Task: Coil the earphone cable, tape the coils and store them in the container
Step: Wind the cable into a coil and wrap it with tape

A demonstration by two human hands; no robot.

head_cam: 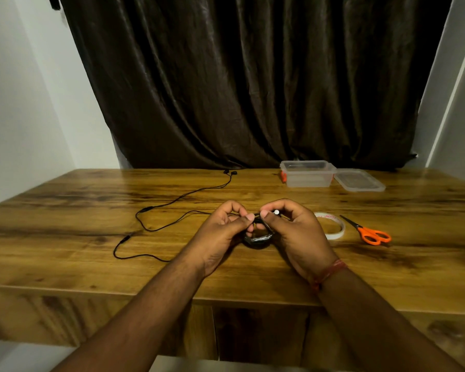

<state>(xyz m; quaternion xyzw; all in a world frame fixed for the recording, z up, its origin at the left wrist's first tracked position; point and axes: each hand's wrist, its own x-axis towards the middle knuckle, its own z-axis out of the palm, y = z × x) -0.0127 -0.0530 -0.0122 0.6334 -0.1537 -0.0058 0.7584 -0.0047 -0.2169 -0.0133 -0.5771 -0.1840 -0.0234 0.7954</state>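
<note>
Between both hands (220,226) (293,229), a small black taped earphone coil (257,238), cable (156,208) trailing left

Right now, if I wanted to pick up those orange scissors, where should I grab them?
Probably by the orange handles, coming from the near right. The scissors lie flat on the table, closed blades pointing away to the left toward the tape roll.

1. You can see red lettering on the inner core of the tape roll (330,226), at three o'clock from your hands, too small and blurred to read.
2. You have no other readable text.
</note>
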